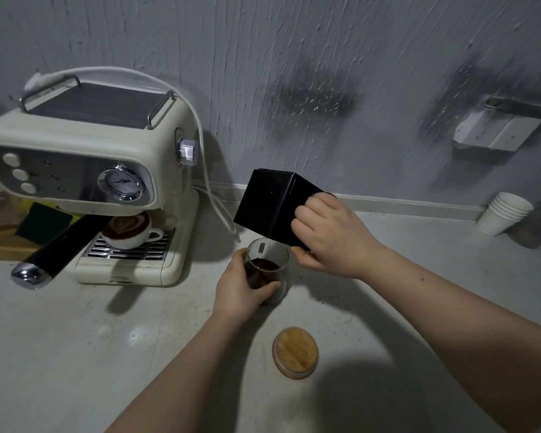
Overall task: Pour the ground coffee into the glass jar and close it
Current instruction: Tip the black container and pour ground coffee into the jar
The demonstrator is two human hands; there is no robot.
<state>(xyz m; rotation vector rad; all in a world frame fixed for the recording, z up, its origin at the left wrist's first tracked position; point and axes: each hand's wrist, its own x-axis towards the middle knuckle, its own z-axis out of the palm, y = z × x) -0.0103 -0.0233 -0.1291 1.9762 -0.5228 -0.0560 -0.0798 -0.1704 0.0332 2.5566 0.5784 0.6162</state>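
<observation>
A cream espresso machine [85,170] stood on the worktop [75,354], a latte cup [128,234] on its drip tray; stacked paper cups [505,212] sat near the wall socket [497,132].

Two bare forearms enter from lower edge, no sleeves visible up to frame border. Left hand [239,290] and right hand [328,237] bare: no rings, watch, bracelet or gloves. Small dark mole on right forearm, another nearer wrist
</observation>
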